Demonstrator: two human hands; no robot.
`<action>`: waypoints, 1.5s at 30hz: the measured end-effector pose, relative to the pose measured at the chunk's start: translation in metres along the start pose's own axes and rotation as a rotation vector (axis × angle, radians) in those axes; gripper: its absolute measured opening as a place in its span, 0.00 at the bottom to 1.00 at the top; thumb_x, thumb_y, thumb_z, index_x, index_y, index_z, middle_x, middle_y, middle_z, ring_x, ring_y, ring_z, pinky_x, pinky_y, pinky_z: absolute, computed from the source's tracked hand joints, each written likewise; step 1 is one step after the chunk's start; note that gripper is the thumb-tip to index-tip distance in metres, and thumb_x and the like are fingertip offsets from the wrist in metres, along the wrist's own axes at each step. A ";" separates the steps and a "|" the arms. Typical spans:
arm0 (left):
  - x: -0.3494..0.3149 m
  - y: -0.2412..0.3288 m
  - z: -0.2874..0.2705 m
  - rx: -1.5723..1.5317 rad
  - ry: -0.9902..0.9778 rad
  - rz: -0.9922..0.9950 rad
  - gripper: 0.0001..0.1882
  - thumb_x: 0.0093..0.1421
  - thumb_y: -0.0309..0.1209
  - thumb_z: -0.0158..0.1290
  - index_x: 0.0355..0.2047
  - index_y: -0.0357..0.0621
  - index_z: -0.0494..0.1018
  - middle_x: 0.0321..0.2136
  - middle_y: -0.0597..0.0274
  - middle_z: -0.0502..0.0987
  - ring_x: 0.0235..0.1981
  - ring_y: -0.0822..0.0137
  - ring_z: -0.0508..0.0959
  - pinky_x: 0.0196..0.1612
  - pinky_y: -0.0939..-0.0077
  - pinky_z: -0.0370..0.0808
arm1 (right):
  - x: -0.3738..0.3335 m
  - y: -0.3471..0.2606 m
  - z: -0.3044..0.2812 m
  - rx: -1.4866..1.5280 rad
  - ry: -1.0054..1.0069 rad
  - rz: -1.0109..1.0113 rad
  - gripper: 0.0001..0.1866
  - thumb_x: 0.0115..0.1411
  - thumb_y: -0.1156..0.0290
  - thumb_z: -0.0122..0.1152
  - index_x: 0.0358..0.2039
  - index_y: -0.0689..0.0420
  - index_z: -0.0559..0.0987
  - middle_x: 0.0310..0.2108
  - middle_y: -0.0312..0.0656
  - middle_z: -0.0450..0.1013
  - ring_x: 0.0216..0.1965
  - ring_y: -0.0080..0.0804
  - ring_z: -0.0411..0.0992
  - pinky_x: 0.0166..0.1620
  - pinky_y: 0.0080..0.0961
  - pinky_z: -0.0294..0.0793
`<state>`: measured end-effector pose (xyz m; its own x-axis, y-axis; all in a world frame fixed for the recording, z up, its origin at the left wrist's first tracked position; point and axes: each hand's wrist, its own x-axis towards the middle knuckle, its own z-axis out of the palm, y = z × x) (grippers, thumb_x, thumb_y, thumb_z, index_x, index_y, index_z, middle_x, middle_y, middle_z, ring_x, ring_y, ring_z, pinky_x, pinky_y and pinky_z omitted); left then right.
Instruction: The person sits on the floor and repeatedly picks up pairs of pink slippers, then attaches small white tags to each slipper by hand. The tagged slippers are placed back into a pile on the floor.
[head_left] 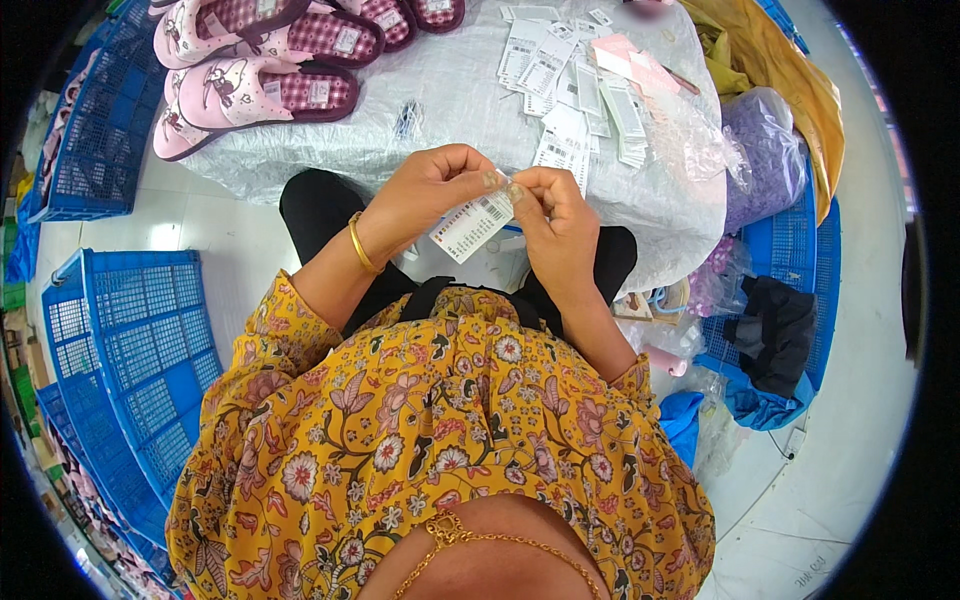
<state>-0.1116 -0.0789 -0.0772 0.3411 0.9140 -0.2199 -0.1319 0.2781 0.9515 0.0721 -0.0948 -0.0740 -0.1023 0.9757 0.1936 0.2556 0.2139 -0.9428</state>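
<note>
Between my hands, above my lap at the near edge of the table, is a white printed tag (472, 226) with a barcode and small coloured marks. My left hand (437, 190), with a gold bangle at the wrist, pinches the tag's upper edge between thumb and curled fingers. My right hand (552, 212) pinches the same upper end, its thumb close to the left one. The tag hangs tilted down to the left. Just beyond my hands lies a spread of loose white tags (565, 85). Pink slippers (262, 92) with checked maroon insoles sit at the table's far left.
Translucent plastic sheeting covers the table (420, 140). Pink paper slips (640, 65) lie by the tags. Blue crates (150, 350) stand at the left. On the right are a bagged purple bundle (765, 155), a blue crate (825, 290) and a dark cloth (775, 335).
</note>
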 end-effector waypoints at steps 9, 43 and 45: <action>0.009 -0.014 0.000 0.096 0.065 0.007 0.05 0.63 0.30 0.55 0.35 0.40 0.75 0.29 0.73 0.76 0.29 0.83 0.72 0.32 0.87 0.70 | 0.001 0.004 0.003 -0.007 -0.016 0.089 0.05 0.60 0.76 0.62 0.35 0.62 0.76 0.26 0.35 0.76 0.26 0.16 0.70 0.31 0.18 0.71; 0.006 -0.027 -0.004 0.284 0.046 0.134 0.08 0.63 0.31 0.54 0.33 0.38 0.76 0.27 0.70 0.75 0.28 0.81 0.70 0.32 0.83 0.68 | -0.005 0.005 -0.004 0.017 -0.128 0.161 0.08 0.57 0.71 0.67 0.35 0.61 0.80 0.27 0.39 0.78 0.27 0.20 0.74 0.31 0.20 0.73; 0.006 -0.026 -0.004 0.455 0.046 0.250 0.08 0.63 0.31 0.54 0.33 0.38 0.75 0.26 0.67 0.75 0.28 0.78 0.70 0.32 0.80 0.69 | -0.003 -0.001 -0.012 -0.073 -0.220 0.207 0.09 0.57 0.68 0.68 0.33 0.61 0.80 0.26 0.40 0.77 0.26 0.23 0.74 0.31 0.22 0.73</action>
<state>-0.1103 -0.0797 -0.1040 0.3085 0.9508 0.0270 0.2172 -0.0981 0.9712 0.0837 -0.0974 -0.0707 -0.2448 0.9669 -0.0715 0.3601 0.0222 -0.9327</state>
